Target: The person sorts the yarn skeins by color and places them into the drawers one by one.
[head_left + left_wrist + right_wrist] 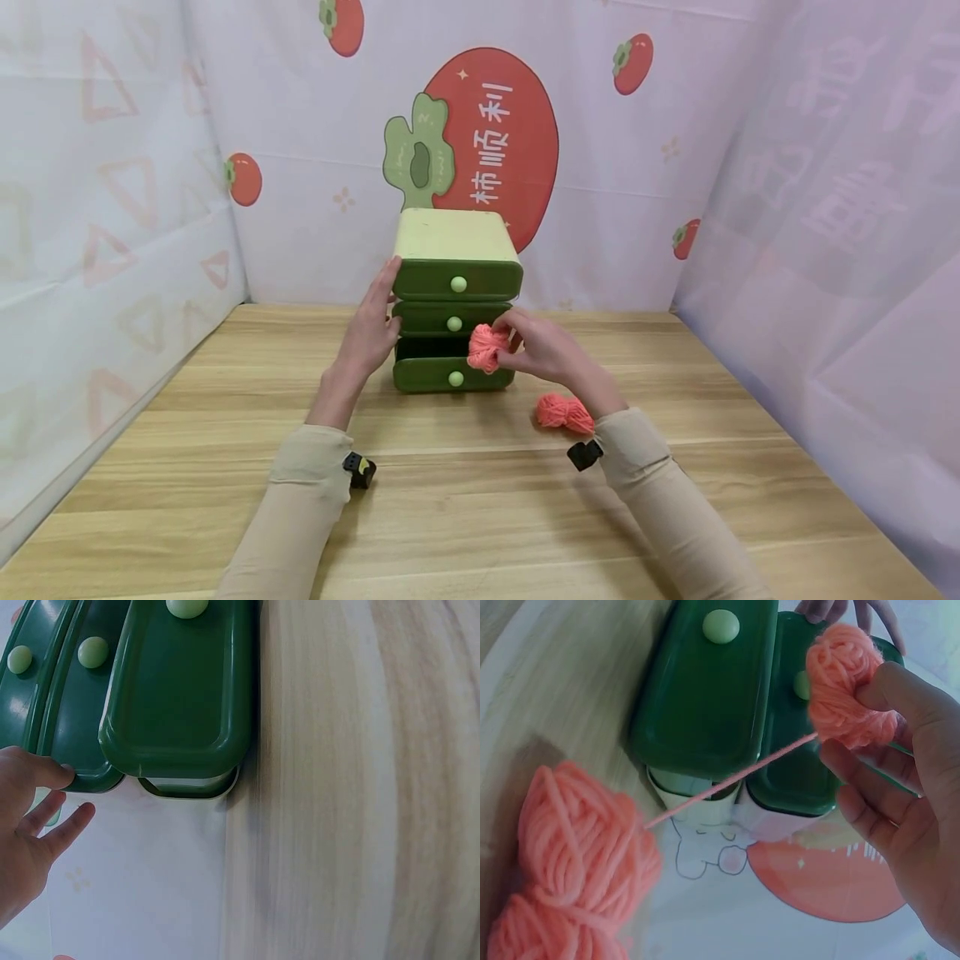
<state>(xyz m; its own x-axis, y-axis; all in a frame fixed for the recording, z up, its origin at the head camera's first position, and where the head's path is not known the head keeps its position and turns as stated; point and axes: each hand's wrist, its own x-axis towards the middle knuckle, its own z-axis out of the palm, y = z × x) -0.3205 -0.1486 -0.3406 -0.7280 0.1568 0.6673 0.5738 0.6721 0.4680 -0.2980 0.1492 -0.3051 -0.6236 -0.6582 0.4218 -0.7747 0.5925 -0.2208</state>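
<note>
A small green drawer cabinet (457, 280) with a cream top has its bottom drawer (420, 375) pulled out. My left hand (369, 327) rests against the cabinet's left side, the thumb (54, 774) touching the edge of the middle drawer (82, 712) and the other fingers extended. My right hand (546, 343) pinches a small ball of coral yarn (487, 347) in front of the cabinet's right side, above the bottom drawer's front. One strand (735, 778) runs from it to a larger bundle of coral yarn (585, 847) lying on the table. The drawer's inside is mostly hidden.
The wood-grain table (465, 517) carries the cabinet near its back edge. White curtains (300, 233) with persimmon prints stand behind and on both sides. The yarn bundle lies right of the cabinet, beside my right forearm (600, 392).
</note>
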